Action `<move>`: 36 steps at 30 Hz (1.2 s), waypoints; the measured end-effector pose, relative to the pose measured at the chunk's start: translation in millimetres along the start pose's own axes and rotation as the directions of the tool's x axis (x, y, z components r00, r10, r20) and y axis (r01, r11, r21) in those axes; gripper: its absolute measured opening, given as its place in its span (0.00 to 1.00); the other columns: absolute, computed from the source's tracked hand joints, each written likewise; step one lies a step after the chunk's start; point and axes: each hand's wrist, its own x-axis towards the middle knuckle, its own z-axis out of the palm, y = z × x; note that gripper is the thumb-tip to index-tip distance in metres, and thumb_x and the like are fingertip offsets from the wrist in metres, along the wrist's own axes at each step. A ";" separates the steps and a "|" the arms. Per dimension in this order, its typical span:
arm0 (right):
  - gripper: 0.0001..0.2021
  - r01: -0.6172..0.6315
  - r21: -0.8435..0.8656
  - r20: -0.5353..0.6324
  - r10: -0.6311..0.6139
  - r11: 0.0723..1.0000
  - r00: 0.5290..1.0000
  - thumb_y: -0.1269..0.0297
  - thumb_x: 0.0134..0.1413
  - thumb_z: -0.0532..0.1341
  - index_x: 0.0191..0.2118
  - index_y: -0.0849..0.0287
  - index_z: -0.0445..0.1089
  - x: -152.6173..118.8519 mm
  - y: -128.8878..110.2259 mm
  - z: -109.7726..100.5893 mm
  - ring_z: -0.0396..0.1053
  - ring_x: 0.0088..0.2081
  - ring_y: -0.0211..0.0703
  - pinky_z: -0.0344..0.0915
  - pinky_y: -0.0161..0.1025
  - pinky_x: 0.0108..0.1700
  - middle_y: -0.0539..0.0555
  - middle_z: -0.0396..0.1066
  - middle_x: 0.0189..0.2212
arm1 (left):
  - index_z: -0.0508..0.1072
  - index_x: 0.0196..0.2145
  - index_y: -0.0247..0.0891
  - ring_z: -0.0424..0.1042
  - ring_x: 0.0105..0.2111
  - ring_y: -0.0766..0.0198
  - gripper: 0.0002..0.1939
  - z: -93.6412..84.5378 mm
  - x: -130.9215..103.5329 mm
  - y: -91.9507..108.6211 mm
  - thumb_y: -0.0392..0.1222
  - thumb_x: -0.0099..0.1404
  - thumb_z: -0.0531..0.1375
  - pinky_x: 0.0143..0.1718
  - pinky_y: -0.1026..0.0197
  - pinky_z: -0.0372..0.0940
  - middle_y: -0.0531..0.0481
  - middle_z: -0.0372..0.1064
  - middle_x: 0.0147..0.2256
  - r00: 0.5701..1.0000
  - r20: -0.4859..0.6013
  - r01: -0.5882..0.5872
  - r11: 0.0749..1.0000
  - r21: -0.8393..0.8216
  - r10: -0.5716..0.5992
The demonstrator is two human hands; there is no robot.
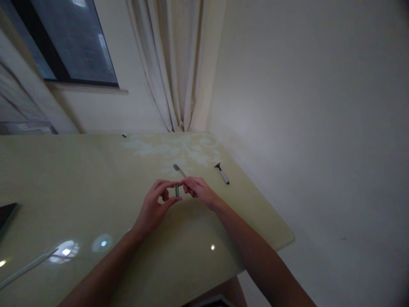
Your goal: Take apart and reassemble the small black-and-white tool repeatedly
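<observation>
My left hand pinches a small thin green strip with dark edges between thumb and forefinger, holding it upright just above the table. What kind of part the strip is, I cannot make out. Close beside it, my right hand is closed around the light handle of a small brush. The brush's dark head points up and left, away from the strip. Fingertips of my right hand are at or very near the strip's top edge; whether they touch it is unclear.
A razor-like tool with a grey handle lies on the glossy pale table, right of my hands. Toward the back is a small black piece. A dark flat object and a white cable are at left. The wall borders the right edge.
</observation>
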 end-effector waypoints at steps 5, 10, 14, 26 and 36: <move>0.24 0.213 -0.367 0.006 -0.227 0.906 0.974 0.44 0.71 0.57 0.46 0.61 0.81 0.1 -3.6 -13.5 0.68 0.37 0.42 0.62 0.38 0.42 0.54 0.72 0.34 | 0.78 0.50 0.42 0.63 0.25 0.71 0.18 -7.8 7.2 -6.6 0.47 0.64 0.69 0.29 0.65 0.64 0.52 0.70 0.40 0.981 -0.118 0.151 0.987 -0.061 -0.157; 0.20 0.244 -0.488 0.080 -0.236 0.838 0.969 0.49 0.71 0.60 0.47 0.59 0.82 -0.9 -0.5 -19.7 0.69 0.36 0.42 0.62 0.37 0.41 0.54 0.73 0.33 | 0.79 0.51 0.43 0.63 0.25 0.71 0.19 -12.8 10.0 -8.5 0.48 0.62 0.69 0.29 0.64 0.63 0.54 0.69 0.38 0.965 -0.155 0.201 0.977 -0.074 -0.210; 0.19 0.198 -0.487 0.024 -0.213 0.851 0.977 0.50 0.70 0.60 0.47 0.60 0.83 -0.5 3.1 -18.3 0.68 0.33 0.40 0.61 0.36 0.38 0.53 0.74 0.32 | 0.80 0.50 0.43 0.62 0.24 0.71 0.19 -13.4 10.1 -8.6 0.48 0.62 0.70 0.29 0.64 0.63 0.54 0.69 0.38 0.963 -0.169 0.201 0.978 -0.054 -0.208; 0.17 0.228 -0.502 -0.021 -0.276 0.834 0.961 0.52 0.69 0.63 0.46 0.59 0.84 0.3 5.0 -13.9 0.66 0.30 0.38 0.60 0.35 0.36 0.52 0.71 0.29 | 0.80 0.50 0.43 0.63 0.25 0.70 0.19 -15.2 10.7 -8.8 0.48 0.62 0.70 0.31 0.63 0.64 0.53 0.70 0.37 0.964 -0.178 0.195 0.980 -0.043 -0.199; 0.19 0.191 -0.521 -0.063 -0.261 0.832 0.963 0.50 0.69 0.62 0.45 0.59 0.84 -0.2 5.6 -10.6 0.66 0.30 0.39 0.60 0.36 0.36 0.52 0.71 0.29 | 0.79 0.49 0.42 0.63 0.25 0.69 0.19 -12.7 10.1 -8.6 0.51 0.61 0.69 0.31 0.62 0.64 0.53 0.70 0.37 0.967 -0.161 0.193 0.981 -0.039 -0.196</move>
